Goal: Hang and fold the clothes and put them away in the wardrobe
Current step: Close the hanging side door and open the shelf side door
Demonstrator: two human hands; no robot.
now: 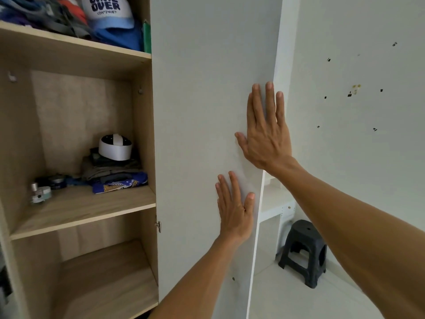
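Left hand (234,210) and right hand (264,130) flat on white wardrobe door (202,111), folded clothes (115,173) on middle shelf (80,203) (white object (115,147) atop)

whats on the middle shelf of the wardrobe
A stack of folded clothes with a white band-shaped object on top, and small jars to its left. The white door hides the compartment to the right.

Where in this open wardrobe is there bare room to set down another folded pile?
The lowest compartment shows bare board across what is visible. The middle shelf is bare along its front, in front of the small jars at left and the folded stack under the white headset at right. The top shelf is crowded with clothes and a cap.
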